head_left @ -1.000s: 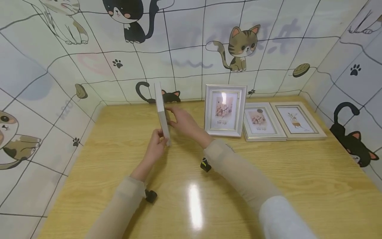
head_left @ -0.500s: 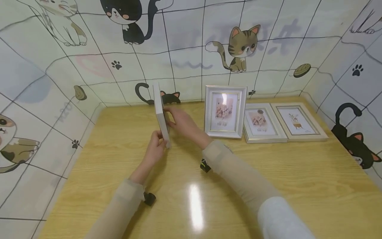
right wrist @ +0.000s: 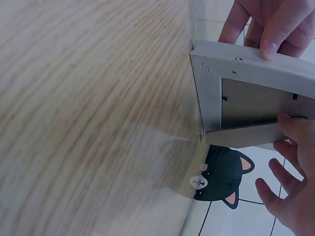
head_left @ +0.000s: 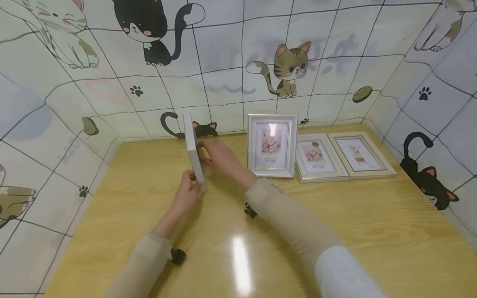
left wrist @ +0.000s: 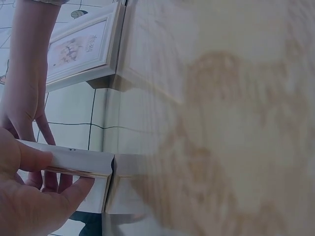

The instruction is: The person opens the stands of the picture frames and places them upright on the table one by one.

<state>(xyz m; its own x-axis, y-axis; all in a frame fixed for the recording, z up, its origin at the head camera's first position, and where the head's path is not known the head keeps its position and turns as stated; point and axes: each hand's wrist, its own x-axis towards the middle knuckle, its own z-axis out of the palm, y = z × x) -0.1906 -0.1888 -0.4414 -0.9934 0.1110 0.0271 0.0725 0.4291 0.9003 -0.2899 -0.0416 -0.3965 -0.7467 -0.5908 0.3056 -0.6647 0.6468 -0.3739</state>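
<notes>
A white photo frame (head_left: 191, 142) stands upright on the table at left of centre, edge-on in the head view. Low on its near edge, my left hand (head_left: 186, 190) pinches it between thumb and fingers. My right hand (head_left: 221, 159) is behind it, on the right side. In the right wrist view the frame's grey back (right wrist: 256, 103) shows, with its support leg (right wrist: 246, 135) swung out. Thumb and forefinger of my right hand (right wrist: 298, 182) pinch that leg near its upper part; the other fingers are spread. The left wrist view shows the left thumb (left wrist: 37, 158) on the frame's side.
Right of my hands a silver-white photo frame (head_left: 273, 171) stands upright. Beside it lie another white frame (head_left: 303, 174) and a cream frame (head_left: 387, 170), pictures up. A wall sheet (head_left: 223, 49) with printed cats backs the wooden table (head_left: 298, 265).
The head view has tilted, so everything sits slightly lower and further left in it. Both hands keep nearly the same hold on the white photo frame.
</notes>
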